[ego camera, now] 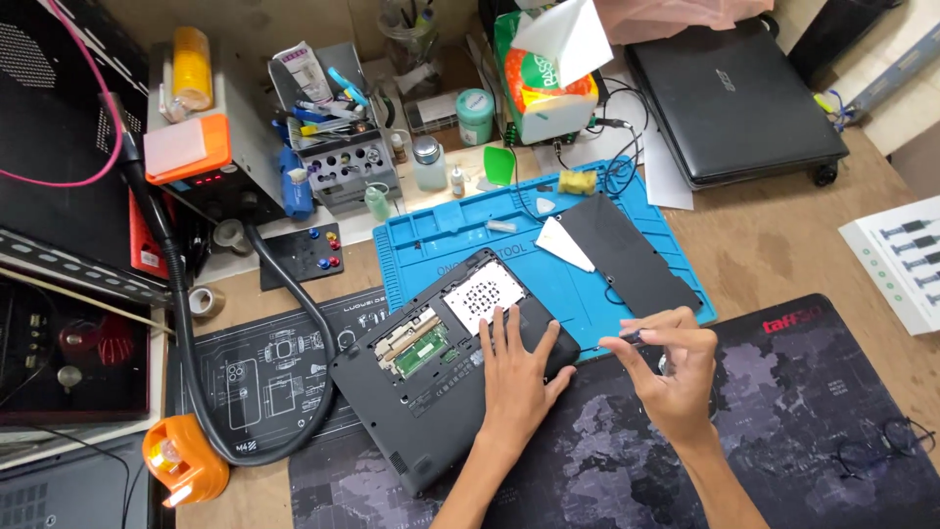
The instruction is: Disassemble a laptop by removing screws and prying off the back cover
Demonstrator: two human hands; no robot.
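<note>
hands: 2 | left hand [514,377], right hand [676,367] | bare | sleeves: 0

A wooden workbench [783,245] fills the frame. Lying on it are a blue repair mat [431,240] at the centre, a dark desk mat [832,392] with a map print at lower right, and a black mat [264,377] with diagrams at lower left. A closed black laptop [734,93] lies at upper right, a white box [901,260] at the right edge, and a roll of tape [206,301] at left.

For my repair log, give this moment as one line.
left hand: flat on opened laptop | right hand: pinching small tool | blue mat behind
</note>
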